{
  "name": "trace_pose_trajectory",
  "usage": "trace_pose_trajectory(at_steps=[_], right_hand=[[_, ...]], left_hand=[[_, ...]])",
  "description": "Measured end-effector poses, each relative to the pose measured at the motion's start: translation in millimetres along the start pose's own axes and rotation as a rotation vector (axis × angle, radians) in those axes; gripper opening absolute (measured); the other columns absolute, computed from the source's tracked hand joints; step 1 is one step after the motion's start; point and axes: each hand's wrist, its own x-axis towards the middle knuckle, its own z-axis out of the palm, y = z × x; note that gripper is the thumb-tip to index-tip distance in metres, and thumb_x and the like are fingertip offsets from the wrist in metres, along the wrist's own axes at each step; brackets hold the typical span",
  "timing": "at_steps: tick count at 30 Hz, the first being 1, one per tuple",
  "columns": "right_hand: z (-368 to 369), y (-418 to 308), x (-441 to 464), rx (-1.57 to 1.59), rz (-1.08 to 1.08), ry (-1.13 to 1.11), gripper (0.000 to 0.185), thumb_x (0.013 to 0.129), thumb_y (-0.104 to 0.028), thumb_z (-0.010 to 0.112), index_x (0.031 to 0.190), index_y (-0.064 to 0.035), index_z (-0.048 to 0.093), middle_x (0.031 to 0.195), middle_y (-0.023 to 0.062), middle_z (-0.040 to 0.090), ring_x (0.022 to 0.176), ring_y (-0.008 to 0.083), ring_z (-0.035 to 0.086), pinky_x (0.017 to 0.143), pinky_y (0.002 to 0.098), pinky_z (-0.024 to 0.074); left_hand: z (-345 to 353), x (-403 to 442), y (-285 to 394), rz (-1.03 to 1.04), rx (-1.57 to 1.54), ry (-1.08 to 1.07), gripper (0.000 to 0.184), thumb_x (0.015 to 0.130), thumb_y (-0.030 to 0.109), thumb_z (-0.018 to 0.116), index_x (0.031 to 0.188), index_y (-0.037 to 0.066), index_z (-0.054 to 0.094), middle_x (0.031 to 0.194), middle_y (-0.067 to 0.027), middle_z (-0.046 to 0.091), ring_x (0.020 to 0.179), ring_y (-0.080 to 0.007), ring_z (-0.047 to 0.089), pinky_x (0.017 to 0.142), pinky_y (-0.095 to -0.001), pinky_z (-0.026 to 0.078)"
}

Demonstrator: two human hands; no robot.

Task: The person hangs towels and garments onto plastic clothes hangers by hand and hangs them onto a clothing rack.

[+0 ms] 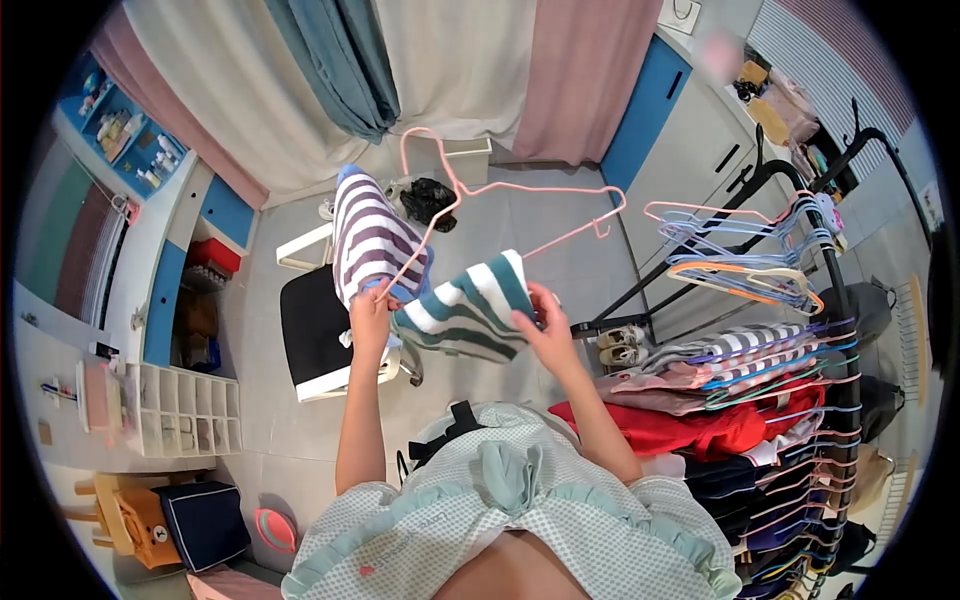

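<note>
My left hand (pixel 369 318) is closed round the lower left end of a pink clothes hanger (pixel 540 188) and the gathered cloth beside it. From that hand a striped garment spreads out, with a purple-and-white part (pixel 375 230) trimmed in blue rising to the upper left. A green-and-white striped part (pixel 465 310) stretches across to my right hand (pixel 546 325), whose fingers pinch its edge. Whether both striped parts belong to one garment I cannot tell. The hanger's hook points up and its right arm is bare.
On the right a black clothes rack (pixel 842 330) carries hung clothes (pixel 720 420) and several bare hangers (pixel 740 250). A black-and-white chair (pixel 310 330) stands beyond my left hand. Shoes (pixel 622 347) sit by the rack's foot; a black bag (pixel 428 200) lies near the curtains (pixel 460 70).
</note>
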Motion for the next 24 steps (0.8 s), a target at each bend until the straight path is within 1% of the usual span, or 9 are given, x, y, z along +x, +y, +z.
trace_pose_trajectory(at_steps=[2,5,6,8,9,13,18,21,24], right_hand=[[14,-8,4,-0.252,-0.065,0.004,0.029,0.073,-0.009,0.068,0.099,-0.0024,0.056,0.101,0.0043,0.051,0.083,0.0107,0.051,0.07,0.0225,0.0422],[34,-32,5,-0.193,-0.157,-0.167,0.022,0.068,-0.005,0.071,0.085,-0.0014,0.058,0.101,0.0037,0.051,0.078,0.0106,0.051,0.062,0.0209,0.0407],[43,-33,4,-0.073,-0.213,-0.195,0.011,0.076,-0.011,0.063,0.084,-0.005,0.06,0.097,0.0017,0.053,0.077,0.0118,0.053,0.059,0.0223,0.0427],[51,-19,5,0.566,0.422,-0.327,0.016,0.085,-0.023,0.052,0.087,-0.0082,0.06,0.094,0.0013,0.052,0.075,0.0103,0.052,0.057,0.0209,0.0424],[60,-9,8,0.732,0.636,-0.327,0.028,0.09,-0.03,0.042,0.101,-0.0096,0.058,0.096,0.0013,0.053,0.076,0.0084,0.051,0.054,0.0191,0.0423],[81,8,0,0.299,0.617,-0.22,0.048,0.087,-0.027,0.05,0.126,-0.0014,0.042,0.113,0.0068,0.054,0.1,0.015,0.053,0.082,0.0259,0.0448],[79,11,11,0.431,0.61,-0.334,0.049,0.079,-0.017,0.058,0.124,-0.0009,0.045,0.111,0.0113,0.057,0.095,0.018,0.057,0.081,0.0288,0.0477],[58,30,2,0.718,0.543,-0.483,0.061,0.075,-0.013,0.06,0.131,-0.003,0.036,0.118,0.0117,0.052,0.106,0.0214,0.054,0.091,0.0324,0.0437],[55,44,-8,0.717,0.567,-0.128,0.075,0.063,-0.001,0.063,0.131,-0.0026,0.033,0.118,0.0141,0.052,0.106,0.0253,0.054,0.091,0.0379,0.0441]], left_hand=[[-10,6,18,-0.013,0.125,0.054,0.041,0.091,0.027,0.046,0.067,-0.004,0.058,0.051,-0.0111,0.053,0.05,-0.019,0.055,0.05,-0.032,0.041],[-18,14,13,0.006,0.108,0.077,0.045,0.092,0.03,0.045,0.063,-0.003,0.056,0.048,-0.0121,0.049,0.046,-0.0207,0.049,0.048,-0.0339,0.037],[-20,16,14,-0.008,0.09,0.084,0.045,0.092,0.03,0.044,0.063,-0.003,0.055,0.048,-0.0121,0.048,0.045,-0.0211,0.047,0.048,-0.0343,0.036],[-24,20,16,-0.019,0.07,0.092,0.046,0.092,0.03,0.044,0.062,-0.002,0.054,0.047,-0.0123,0.047,0.045,-0.0214,0.046,0.048,-0.0347,0.035],[-26,23,17,-0.015,0.068,0.093,0.046,0.093,0.029,0.044,0.062,-0.002,0.054,0.047,-0.0123,0.047,0.045,-0.0214,0.046,0.048,-0.0347,0.035],[-35,29,17,0.042,0.104,0.072,0.045,0.093,0.028,0.043,0.062,-0.002,0.055,0.048,-0.0136,0.048,0.045,-0.024,0.048,0.047,-0.0359,0.036],[-45,36,7,0.137,0.209,0.029,0.042,0.092,0.028,0.044,0.065,-0.002,0.056,0.052,-0.0152,0.052,0.048,-0.031,0.052,0.048,-0.0394,0.038],[-52,39,6,0.138,0.196,0.036,0.041,0.092,0.028,0.044,0.067,-0.002,0.057,0.054,-0.016,0.054,0.051,-0.0329,0.054,0.05,-0.0405,0.039],[-57,44,0,0.159,0.206,0.033,0.044,0.092,0.029,0.043,0.065,-0.003,0.055,0.053,-0.0157,0.052,0.049,-0.0289,0.053,0.05,-0.0378,0.04]])
